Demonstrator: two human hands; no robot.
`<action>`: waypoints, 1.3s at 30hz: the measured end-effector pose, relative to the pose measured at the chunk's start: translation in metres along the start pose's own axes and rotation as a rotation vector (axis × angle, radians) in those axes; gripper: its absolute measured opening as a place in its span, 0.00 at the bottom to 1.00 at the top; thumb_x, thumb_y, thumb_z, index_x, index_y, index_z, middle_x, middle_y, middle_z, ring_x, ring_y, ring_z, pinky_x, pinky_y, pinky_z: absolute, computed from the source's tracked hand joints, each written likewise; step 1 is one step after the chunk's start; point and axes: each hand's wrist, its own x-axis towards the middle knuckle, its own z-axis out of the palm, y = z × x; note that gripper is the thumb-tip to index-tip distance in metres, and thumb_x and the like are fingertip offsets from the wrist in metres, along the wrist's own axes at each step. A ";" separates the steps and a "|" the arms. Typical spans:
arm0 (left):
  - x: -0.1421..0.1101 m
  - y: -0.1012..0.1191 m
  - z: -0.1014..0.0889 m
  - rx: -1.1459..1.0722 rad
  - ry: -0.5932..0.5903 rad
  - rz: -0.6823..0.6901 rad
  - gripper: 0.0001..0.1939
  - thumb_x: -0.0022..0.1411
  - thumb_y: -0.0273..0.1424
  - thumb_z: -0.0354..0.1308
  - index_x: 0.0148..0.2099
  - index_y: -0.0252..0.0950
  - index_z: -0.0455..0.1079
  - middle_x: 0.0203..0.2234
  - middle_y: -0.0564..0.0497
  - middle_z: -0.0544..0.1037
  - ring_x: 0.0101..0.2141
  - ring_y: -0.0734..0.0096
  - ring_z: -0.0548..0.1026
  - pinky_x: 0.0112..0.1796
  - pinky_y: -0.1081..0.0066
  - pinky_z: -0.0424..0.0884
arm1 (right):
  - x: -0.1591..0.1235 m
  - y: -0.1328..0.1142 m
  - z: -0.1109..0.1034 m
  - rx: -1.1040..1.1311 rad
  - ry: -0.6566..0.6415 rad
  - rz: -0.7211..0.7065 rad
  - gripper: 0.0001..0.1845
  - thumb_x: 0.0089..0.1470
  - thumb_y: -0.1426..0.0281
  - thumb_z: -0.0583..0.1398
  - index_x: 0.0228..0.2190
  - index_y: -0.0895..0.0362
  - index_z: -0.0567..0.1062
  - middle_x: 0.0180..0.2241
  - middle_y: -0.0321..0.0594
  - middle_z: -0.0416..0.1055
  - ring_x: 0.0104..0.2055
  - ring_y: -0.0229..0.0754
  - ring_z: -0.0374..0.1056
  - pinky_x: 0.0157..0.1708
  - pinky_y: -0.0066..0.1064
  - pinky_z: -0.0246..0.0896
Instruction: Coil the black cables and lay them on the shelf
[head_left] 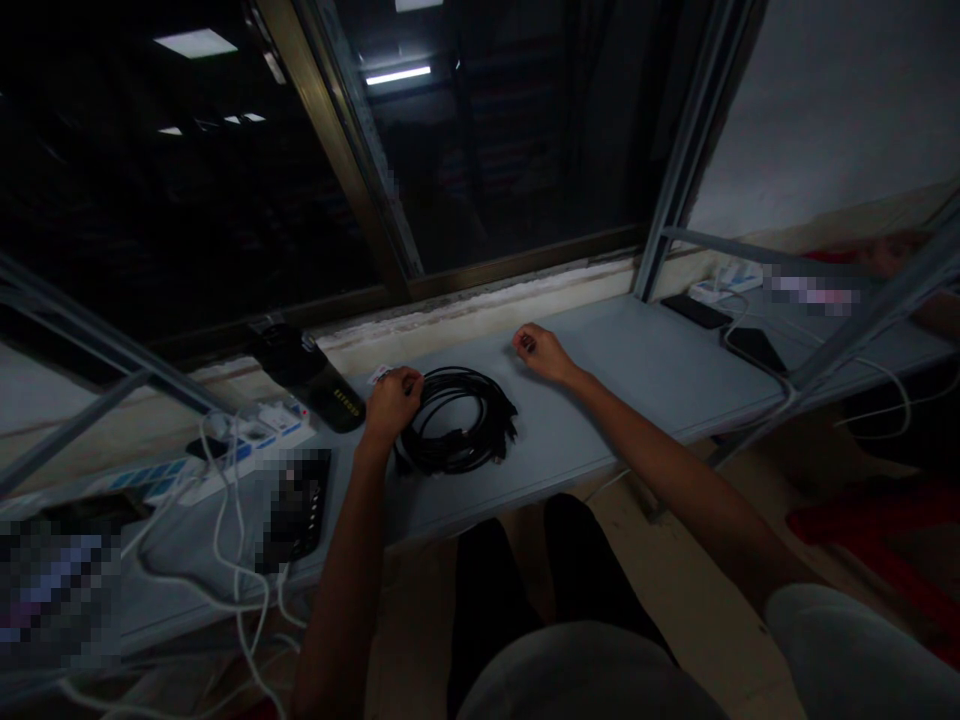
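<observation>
A coil of black cable (461, 420) lies on the grey table (637, 370) in front of me. My left hand (391, 400) rests on the coil's left edge, fingers curled round the cable there. My right hand (541, 352) sits on the table just right of and beyond the coil, closed in a loose fist, apart from the cable. Whether anything is inside that fist is hidden.
A black box (315, 380) stands left of the coil by the window sill. White power strips and white cords (240, 440) crowd the left end. Two dark phones (754, 348) with cables lie at the right end, behind a metal frame post (675, 190).
</observation>
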 end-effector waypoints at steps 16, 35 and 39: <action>0.000 0.001 -0.003 -0.062 0.042 0.034 0.10 0.77 0.35 0.62 0.51 0.39 0.85 0.47 0.41 0.89 0.48 0.52 0.86 0.57 0.58 0.80 | 0.000 -0.001 -0.002 -0.002 -0.008 0.011 0.03 0.59 0.70 0.68 0.36 0.53 0.78 0.39 0.43 0.82 0.39 0.45 0.75 0.45 0.37 0.73; -0.020 0.083 -0.061 -0.357 0.254 0.383 0.08 0.80 0.38 0.68 0.51 0.41 0.84 0.48 0.45 0.86 0.48 0.57 0.82 0.54 0.59 0.81 | -0.004 -0.141 -0.004 0.067 -0.019 -0.300 0.29 0.80 0.40 0.59 0.54 0.53 0.81 0.56 0.51 0.83 0.59 0.52 0.79 0.67 0.48 0.74; -0.019 0.132 -0.099 -0.281 0.238 0.623 0.05 0.81 0.33 0.66 0.50 0.40 0.82 0.47 0.46 0.84 0.47 0.58 0.82 0.52 0.60 0.81 | 0.003 -0.222 -0.019 0.048 -0.195 -0.369 0.37 0.84 0.37 0.51 0.47 0.55 0.81 0.45 0.45 0.83 0.49 0.47 0.78 0.57 0.40 0.73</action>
